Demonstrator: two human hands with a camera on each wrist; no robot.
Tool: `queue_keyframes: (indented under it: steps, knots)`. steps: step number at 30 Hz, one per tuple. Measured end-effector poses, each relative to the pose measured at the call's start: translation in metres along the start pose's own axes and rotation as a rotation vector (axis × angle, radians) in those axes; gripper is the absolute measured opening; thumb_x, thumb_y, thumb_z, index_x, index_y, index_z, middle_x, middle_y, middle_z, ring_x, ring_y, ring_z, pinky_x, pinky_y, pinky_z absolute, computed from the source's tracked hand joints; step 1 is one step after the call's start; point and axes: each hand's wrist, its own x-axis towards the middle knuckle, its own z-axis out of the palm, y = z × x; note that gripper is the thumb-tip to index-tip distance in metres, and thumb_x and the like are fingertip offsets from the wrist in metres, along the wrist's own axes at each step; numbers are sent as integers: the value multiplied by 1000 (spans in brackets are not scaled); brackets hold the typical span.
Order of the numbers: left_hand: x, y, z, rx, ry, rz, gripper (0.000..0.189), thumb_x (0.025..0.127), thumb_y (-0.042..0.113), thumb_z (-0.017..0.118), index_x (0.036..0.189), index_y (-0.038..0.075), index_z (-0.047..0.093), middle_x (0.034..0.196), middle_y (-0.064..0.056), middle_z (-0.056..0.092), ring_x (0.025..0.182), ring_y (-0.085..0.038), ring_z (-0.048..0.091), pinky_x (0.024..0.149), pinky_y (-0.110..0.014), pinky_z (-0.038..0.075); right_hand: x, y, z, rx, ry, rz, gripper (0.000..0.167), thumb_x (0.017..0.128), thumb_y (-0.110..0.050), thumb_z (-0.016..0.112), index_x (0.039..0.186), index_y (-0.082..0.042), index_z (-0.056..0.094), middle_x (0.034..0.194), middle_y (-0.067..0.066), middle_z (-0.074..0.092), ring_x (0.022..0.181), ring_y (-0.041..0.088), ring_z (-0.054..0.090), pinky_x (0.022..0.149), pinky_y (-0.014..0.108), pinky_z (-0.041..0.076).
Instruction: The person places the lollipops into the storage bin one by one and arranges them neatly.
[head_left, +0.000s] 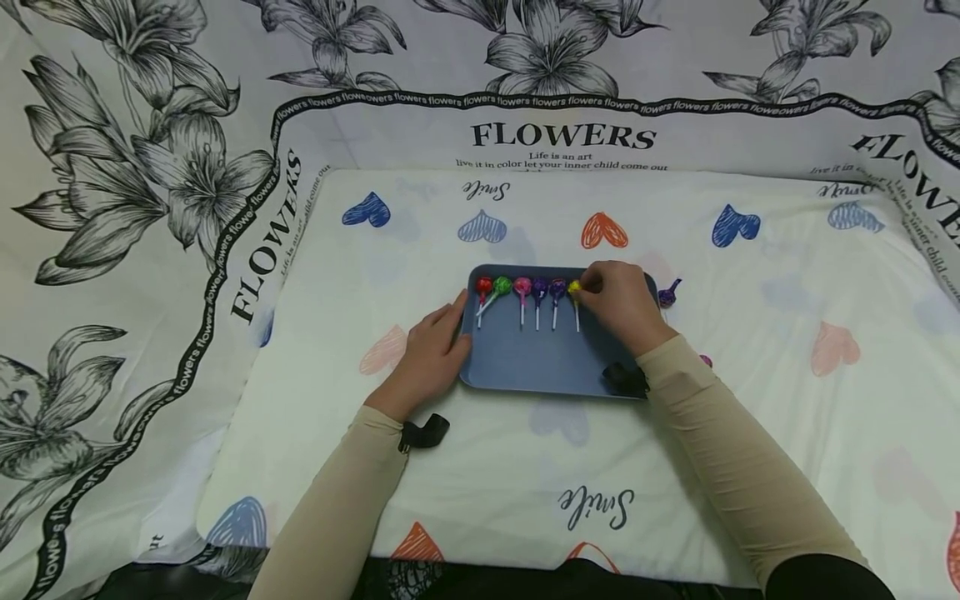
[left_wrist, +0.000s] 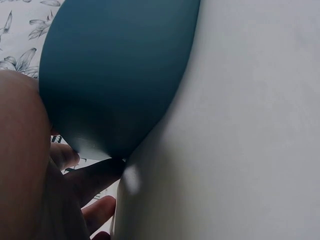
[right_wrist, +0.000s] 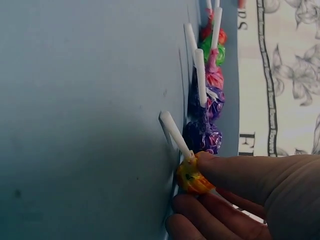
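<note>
A blue-grey tray (head_left: 540, 358) lies on the pale cloth. Along its far side runs a row of wrapped lollipops: a red one (head_left: 484, 286), a green one (head_left: 502, 286), a pink one (head_left: 522, 286) and two purple ones, their white sticks toward the person. My right hand (head_left: 626, 304) pinches a yellow lollipop (right_wrist: 194, 177) by its wrapped head at the row's right end, thumb on one side and fingers on the other. Against the tray's left edge rests my left hand (head_left: 429, 358), its fingers extended along the side. The left wrist view shows those fingers (left_wrist: 95, 177) beside the tray's edge.
Just right of the tray lies another purple lollipop (head_left: 668, 293). A pink one (head_left: 706, 361), partly hidden by the right sleeve, is nearer the person. Hearts and lettering cover the pale cloth (head_left: 480, 467); a flower-printed cloth (head_left: 390, 133) extends beyond it.
</note>
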Motion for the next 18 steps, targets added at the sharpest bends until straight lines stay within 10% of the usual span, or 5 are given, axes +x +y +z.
queue_keyframes:
  steps: [18]
  knots:
    - [0,0,0,-10,-1,-3,69,106,36,39,171,29,14,171,-7,32,160,-29,20,127,-56,11,-4,-1,-4,11,13,-6,19,93,-15,81,100,2,75,101,20,76,92,32,70,84,50,56]
